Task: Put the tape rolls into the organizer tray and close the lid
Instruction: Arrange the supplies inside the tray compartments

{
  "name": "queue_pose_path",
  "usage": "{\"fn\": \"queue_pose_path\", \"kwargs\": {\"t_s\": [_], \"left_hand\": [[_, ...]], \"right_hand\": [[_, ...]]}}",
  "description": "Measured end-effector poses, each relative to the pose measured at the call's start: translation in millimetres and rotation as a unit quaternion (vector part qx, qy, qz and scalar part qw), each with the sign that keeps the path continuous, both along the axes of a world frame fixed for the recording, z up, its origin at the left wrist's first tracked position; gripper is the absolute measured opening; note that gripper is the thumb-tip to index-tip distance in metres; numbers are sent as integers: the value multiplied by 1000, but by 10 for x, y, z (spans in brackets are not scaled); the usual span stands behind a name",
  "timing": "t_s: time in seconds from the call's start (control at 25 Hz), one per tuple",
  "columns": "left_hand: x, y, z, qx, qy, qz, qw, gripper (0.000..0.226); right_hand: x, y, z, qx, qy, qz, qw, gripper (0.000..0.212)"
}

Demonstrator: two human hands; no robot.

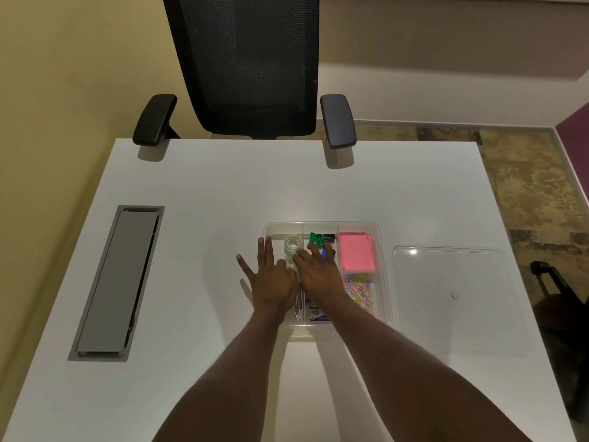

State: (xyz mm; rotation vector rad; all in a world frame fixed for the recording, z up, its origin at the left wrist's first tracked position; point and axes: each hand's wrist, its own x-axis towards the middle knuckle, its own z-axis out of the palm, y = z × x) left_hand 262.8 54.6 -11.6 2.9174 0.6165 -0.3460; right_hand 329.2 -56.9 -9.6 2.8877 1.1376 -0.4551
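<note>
A clear plastic organizer tray (pixel 381 237) sits on the white desk, its compartments open to view. Two clear tape rolls lie in its left compartment: one (pixel 291 242) near the far end, another (pixel 289 262) just below it, partly hidden by my hands. My left hand (pixel 271 280) is spread flat over the tray's left edge, fingers apart, holding nothing. My right hand (pixel 318 274) rests over the tray's middle, fingers apart, its fingertips touching the tape rolls. The clear lid (pixel 452 295) lies flat on the desk to the right of the tray.
The tray also holds green and black clips (pixel 318 239), pink sticky notes (pixel 356 252) and coloured paper clips (pixel 361 291). A grey cable hatch (pixel 116 282) is set in the desk at left. A black office chair (pixel 251 65) stands at the far edge.
</note>
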Motion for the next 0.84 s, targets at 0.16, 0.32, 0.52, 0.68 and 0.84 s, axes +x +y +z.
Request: {"fn": "queue_pose_path", "kwargs": {"t_s": [0.16,0.32,0.52,0.68,0.84], "left_hand": [[-18,9,-26,6,8,-6,1000,46],[-1,-4,-15,-3,16,-2,1000,51],[-19,-12,-31,-6,14,-5,1000,52],[0,-19,-40,-25,38,11,999,52],[9,3,-19,-44,52,19,997,53]], "right_hand": [[1,-19,9,0,-3,3,1000,41],[5,-40,14,9,-7,14,1000,39],[-31,-28,41,15,-15,15,1000,39],[-64,-38,45,25,-13,14,1000,38],[-132,-72,62,48,-14,11,999,39]]}}
